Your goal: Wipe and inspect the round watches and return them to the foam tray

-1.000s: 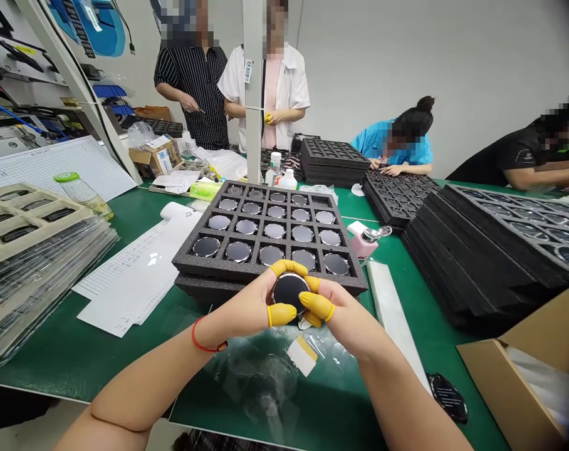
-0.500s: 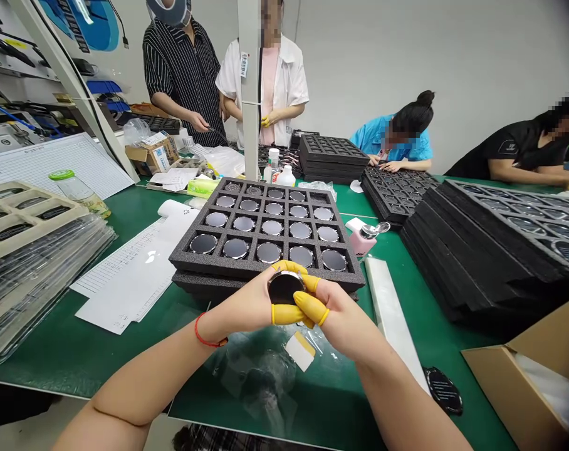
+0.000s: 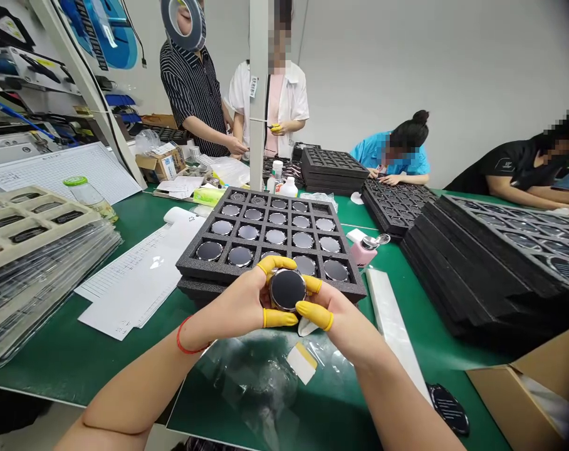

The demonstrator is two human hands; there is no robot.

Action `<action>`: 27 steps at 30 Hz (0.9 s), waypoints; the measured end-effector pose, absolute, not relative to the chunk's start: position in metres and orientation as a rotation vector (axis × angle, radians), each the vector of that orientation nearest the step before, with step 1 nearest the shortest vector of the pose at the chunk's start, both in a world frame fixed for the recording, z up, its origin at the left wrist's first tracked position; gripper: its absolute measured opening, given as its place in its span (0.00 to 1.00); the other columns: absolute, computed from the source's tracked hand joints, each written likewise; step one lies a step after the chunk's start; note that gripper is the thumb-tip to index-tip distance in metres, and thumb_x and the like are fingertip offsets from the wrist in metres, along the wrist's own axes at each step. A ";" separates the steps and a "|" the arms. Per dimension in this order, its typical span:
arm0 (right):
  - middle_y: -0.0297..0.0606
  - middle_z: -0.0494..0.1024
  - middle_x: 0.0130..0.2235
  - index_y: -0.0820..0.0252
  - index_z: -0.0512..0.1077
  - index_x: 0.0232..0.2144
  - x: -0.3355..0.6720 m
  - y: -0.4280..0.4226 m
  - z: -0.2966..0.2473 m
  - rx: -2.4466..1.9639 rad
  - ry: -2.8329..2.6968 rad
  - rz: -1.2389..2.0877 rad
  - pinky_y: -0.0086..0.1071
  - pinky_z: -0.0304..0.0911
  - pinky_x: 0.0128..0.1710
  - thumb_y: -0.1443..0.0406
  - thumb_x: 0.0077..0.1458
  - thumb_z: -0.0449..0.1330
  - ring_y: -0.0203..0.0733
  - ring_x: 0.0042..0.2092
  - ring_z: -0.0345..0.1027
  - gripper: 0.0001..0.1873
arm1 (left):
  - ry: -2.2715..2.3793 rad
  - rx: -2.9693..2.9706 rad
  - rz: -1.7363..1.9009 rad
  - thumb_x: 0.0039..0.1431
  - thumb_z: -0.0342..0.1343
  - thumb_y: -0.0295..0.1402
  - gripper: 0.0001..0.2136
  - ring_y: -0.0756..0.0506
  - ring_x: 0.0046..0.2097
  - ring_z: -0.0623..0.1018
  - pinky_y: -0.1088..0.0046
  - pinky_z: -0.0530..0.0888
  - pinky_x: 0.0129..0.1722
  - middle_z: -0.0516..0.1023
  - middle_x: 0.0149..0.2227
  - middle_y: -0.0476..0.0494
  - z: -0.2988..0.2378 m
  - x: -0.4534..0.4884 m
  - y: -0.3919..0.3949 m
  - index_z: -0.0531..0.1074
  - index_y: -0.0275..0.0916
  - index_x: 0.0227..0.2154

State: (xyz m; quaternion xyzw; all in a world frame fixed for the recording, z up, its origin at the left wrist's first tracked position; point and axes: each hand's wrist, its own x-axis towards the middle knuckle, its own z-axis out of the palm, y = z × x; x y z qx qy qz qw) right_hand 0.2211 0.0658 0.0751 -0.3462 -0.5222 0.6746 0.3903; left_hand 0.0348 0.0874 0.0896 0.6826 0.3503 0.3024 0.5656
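Note:
A round black watch face with a shiny metal rim (image 3: 288, 289) is held between my two hands, its dark glass towards me. My left hand (image 3: 251, 294) grips it from the left, with yellow finger cots on its thumb and finger. From the right, my right hand (image 3: 334, 307), also in yellow finger cots, pinches the lower right rim. A bit of white cloth or paper (image 3: 307, 327) shows under the right fingers. Just behind the hands sits a black foam tray (image 3: 190, 268) with watch faces in most of its pockets; my hands hide part of its front row.
Printed sheets (image 3: 125, 294) and stacked beige trays (image 3: 44, 250) lie to the left. On the right are a pink pump bottle (image 3: 363, 250), a long white strip (image 3: 397, 332), stacked foam trays (image 3: 435, 282) and a cardboard box (image 3: 510, 394). Co-workers (image 3: 397, 153) are across the table.
The watch face has tilted so more of its dark glass faces me. My left fingers have shifted on its rim, and white material now shows beneath. The camera view has moved slightly.

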 end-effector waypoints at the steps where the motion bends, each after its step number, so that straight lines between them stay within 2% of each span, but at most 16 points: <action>1: 0.38 0.77 0.44 0.54 0.72 0.49 0.219 0.065 0.075 -0.871 -1.313 1.710 0.37 0.65 0.49 0.60 0.53 0.64 0.41 0.44 0.70 0.20 | 0.855 1.644 0.753 0.48 0.67 0.36 0.29 0.45 0.42 0.78 0.68 0.76 0.42 0.74 0.46 0.46 0.089 0.036 0.087 0.62 0.44 0.52; 4: 0.38 0.77 0.46 0.53 0.71 0.50 0.213 0.062 0.074 -0.856 -1.286 1.679 0.40 0.64 0.52 0.59 0.52 0.65 0.43 0.48 0.70 0.22 | 0.927 1.743 0.848 0.49 0.67 0.39 0.28 0.45 0.42 0.78 0.68 0.76 0.42 0.73 0.50 0.44 0.084 0.039 0.084 0.63 0.45 0.51; 7: 0.38 0.77 0.47 0.53 0.71 0.49 0.212 0.061 0.074 -0.839 -1.298 1.663 0.40 0.64 0.51 0.59 0.53 0.65 0.44 0.49 0.69 0.21 | 0.951 1.803 0.837 0.49 0.67 0.40 0.28 0.43 0.42 0.78 0.68 0.75 0.42 0.74 0.49 0.43 0.081 0.039 0.084 0.64 0.44 0.52; 10: 0.39 0.77 0.46 0.55 0.72 0.48 0.217 0.064 0.073 -0.855 -1.362 1.667 0.37 0.66 0.45 0.61 0.52 0.64 0.44 0.49 0.69 0.20 | 0.927 1.837 0.793 0.50 0.66 0.40 0.26 0.42 0.45 0.77 0.68 0.75 0.42 0.75 0.48 0.43 0.082 0.037 0.086 0.65 0.43 0.51; 14: 0.40 0.77 0.45 0.57 0.71 0.49 0.223 0.067 0.071 -0.917 -1.450 1.629 0.33 0.66 0.39 0.63 0.53 0.62 0.43 0.47 0.69 0.19 | 0.918 1.849 0.752 0.51 0.65 0.39 0.26 0.42 0.43 0.77 0.68 0.75 0.41 0.76 0.46 0.44 0.084 0.037 0.088 0.64 0.43 0.52; 18: 0.39 0.77 0.46 0.55 0.70 0.52 0.227 0.067 0.072 -0.934 -1.488 1.618 0.36 0.66 0.45 0.64 0.57 0.59 0.43 0.50 0.69 0.19 | 0.922 1.834 0.756 0.51 0.65 0.38 0.26 0.44 0.42 0.77 0.69 0.74 0.40 0.75 0.46 0.44 0.085 0.037 0.088 0.64 0.43 0.52; 21: 0.40 0.76 0.49 0.55 0.68 0.54 0.226 0.066 0.073 -0.925 -1.493 1.632 0.37 0.66 0.48 0.63 0.57 0.60 0.45 0.53 0.68 0.21 | 0.917 1.805 0.761 0.51 0.65 0.38 0.27 0.44 0.41 0.77 0.69 0.75 0.38 0.75 0.45 0.44 0.085 0.036 0.088 0.63 0.43 0.52; 24: 0.39 0.76 0.49 0.54 0.69 0.53 0.224 0.067 0.070 -0.909 -1.482 1.603 0.38 0.65 0.51 0.64 0.56 0.60 0.45 0.54 0.66 0.21 | 0.946 1.842 0.763 0.50 0.65 0.38 0.26 0.41 0.44 0.77 0.68 0.75 0.40 0.76 0.44 0.43 0.083 0.036 0.088 0.64 0.43 0.52; 27: 0.38 0.77 0.48 0.53 0.70 0.51 0.222 0.069 0.066 -0.890 -1.488 1.587 0.39 0.64 0.53 0.66 0.56 0.58 0.44 0.53 0.67 0.19 | 0.980 1.886 0.749 0.52 0.64 0.37 0.26 0.41 0.42 0.78 0.67 0.75 0.40 0.77 0.43 0.44 0.081 0.037 0.088 0.64 0.43 0.53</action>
